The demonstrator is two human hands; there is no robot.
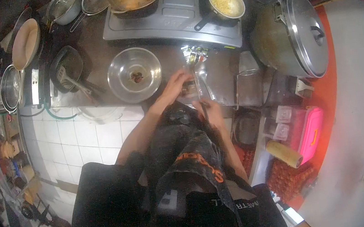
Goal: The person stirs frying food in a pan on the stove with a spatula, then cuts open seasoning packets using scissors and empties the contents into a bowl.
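Head view: the left hand (177,85), fingers half curled, is at a clear container (189,87), grip unclear; the right hand (211,113) curls around a dark item, blurred. Left of them sits a bowl (123,80); beyond, a pan (226,3) on the stove (179,22).

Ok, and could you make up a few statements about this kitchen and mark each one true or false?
1. The small pan on the stove holds pale yellow food. True.
2. The big pot has its lid off. False: the lid is on.
3. The shiny metal bowl has something dark at its bottom. True.
4. The left hand is inside the metal bowl. False: it is to the right of the bowl, near the right hand.
5. The bright case below the big pot in the view is pink. True.
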